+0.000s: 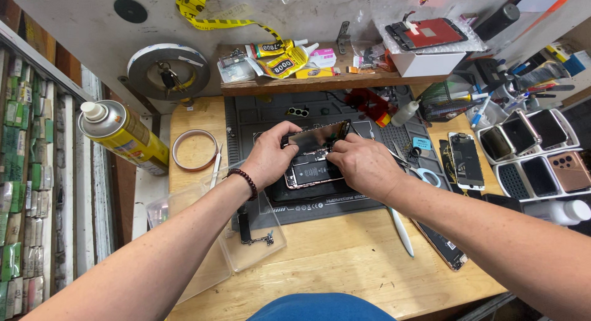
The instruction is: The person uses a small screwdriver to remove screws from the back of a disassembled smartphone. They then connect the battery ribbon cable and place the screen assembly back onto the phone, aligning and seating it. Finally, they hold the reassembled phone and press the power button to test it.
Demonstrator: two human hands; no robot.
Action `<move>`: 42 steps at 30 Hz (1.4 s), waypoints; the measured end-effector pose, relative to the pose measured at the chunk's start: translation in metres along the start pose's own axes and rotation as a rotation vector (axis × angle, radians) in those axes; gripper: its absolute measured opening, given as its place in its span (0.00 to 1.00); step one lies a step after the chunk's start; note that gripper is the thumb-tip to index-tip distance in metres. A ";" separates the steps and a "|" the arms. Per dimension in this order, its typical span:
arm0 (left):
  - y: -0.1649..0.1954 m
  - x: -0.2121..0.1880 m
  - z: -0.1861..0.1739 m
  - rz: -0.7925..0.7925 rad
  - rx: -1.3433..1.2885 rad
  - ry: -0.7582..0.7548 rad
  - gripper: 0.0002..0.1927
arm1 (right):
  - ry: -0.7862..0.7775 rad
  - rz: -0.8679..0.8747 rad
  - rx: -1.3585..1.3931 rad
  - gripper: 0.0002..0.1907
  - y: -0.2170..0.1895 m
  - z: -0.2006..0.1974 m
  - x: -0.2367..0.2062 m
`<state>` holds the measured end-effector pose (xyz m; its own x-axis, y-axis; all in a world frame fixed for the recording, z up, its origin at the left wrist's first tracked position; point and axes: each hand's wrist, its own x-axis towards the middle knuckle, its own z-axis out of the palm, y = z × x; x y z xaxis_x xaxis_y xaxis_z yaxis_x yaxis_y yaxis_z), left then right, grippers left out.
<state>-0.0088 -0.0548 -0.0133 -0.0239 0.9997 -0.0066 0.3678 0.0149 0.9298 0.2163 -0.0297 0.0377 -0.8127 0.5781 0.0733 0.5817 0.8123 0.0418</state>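
An opened smartphone (312, 171) lies on a dark repair mat (258, 115), its battery and inner parts showing. Its screen panel (320, 136) is lifted and tilted up from the far end. My left hand (269, 156), with a bead bracelet on the wrist, grips the phone's left side and the raised screen's edge. My right hand (364, 164) rests on the phone's right side, its fingers at the joint between screen and body. I cannot tell if those fingers pinch a small tool.
A yellow spray can (123, 135) stands at left, next to a tape ring (194, 150) and tweezers (215, 167). A clear plastic lid (255, 235) holds small parts. Loose phones (466, 160), trays of phones (535, 150), scissors (425, 173) and a white spudger (401, 232) crowd the right. Glue tubes (280, 57) sit on the shelf.
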 end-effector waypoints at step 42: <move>-0.020 0.034 -0.026 -0.256 -0.421 -0.338 0.13 | 0.376 0.262 0.421 0.07 -0.059 0.026 0.025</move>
<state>-0.0407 -0.0213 -0.0228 0.2592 0.9173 -0.3022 -0.0124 0.3161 0.9487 0.1605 -0.0611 0.0108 -0.5319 0.7583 0.3769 0.6343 0.6517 -0.4158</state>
